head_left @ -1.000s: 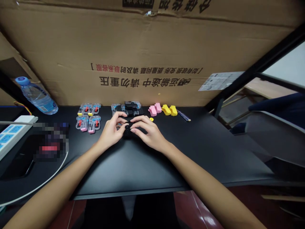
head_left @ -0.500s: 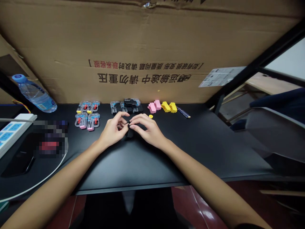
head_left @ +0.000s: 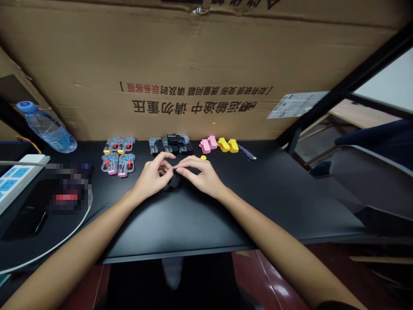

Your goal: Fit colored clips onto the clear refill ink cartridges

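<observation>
My left hand [head_left: 154, 175] and my right hand [head_left: 200, 175] meet over the middle of the black desk [head_left: 264, 193]. Both pinch a small black part [head_left: 174, 180] between their fingertips, just above the desk top. Behind the hands lies a row of small pieces: a black and clear cluster [head_left: 171, 144], pink pieces [head_left: 208, 144] and yellow pieces [head_left: 228, 145]. A tiny yellow ring [head_left: 203, 157] lies just beyond my right fingers.
Several clear pieces with pink and yellow ends [head_left: 118, 157] lie to the left. A water bottle [head_left: 47, 127] and a white power strip [head_left: 16, 177] sit at the far left, with a white cable [head_left: 61, 243]. A cardboard wall [head_left: 193, 69] backs the desk. A small screwdriver [head_left: 248, 152] lies right.
The hands have closed in on the black part and lifted it slightly, tilting it. The view has shifted a little; the pieces on the desk have stayed put.
</observation>
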{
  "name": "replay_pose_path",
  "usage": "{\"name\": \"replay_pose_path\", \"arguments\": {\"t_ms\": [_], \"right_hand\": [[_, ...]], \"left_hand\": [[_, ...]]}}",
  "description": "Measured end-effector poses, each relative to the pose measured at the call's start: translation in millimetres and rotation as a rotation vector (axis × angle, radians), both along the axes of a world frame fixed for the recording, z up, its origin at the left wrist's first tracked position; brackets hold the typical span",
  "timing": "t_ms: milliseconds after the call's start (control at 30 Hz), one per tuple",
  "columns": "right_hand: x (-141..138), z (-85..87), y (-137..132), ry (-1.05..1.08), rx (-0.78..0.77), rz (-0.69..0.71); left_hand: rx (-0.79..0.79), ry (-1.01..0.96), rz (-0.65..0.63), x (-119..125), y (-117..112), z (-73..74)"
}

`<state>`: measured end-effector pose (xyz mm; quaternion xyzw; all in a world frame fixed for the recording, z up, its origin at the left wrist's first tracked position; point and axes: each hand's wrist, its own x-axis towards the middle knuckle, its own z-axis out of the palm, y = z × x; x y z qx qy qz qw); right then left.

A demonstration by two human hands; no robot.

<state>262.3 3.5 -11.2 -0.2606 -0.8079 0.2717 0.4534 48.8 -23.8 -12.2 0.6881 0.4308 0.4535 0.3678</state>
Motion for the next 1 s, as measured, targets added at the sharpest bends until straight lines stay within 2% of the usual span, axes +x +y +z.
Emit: {"name": "replay_pose_path", "arguments": {"t_ms": [300,567,767,1000], "right_hand": [[0.6,-3.4,1.1,-0.021,-0.011,-0.044],[1.1,-0.8,0.8,-0.054,-0.027,-0.022],[1.6,-3.4,2.6,-0.014,0.034,0.033],[1.6,-4.4,2.1,-0.059,0.047,0.008]], "left_hand": [[-0.019,-0.008,-0.024,-0.4,-0.5,0.2],[-0.044,-0.030,-0.015,-0.5,-0.2,0.8],[-0.054,-0.036,-0.004,-1.1,0.2,0.6],[-0.046,-0.023,-0.025,-0.7,-0.4,0.9]]}}
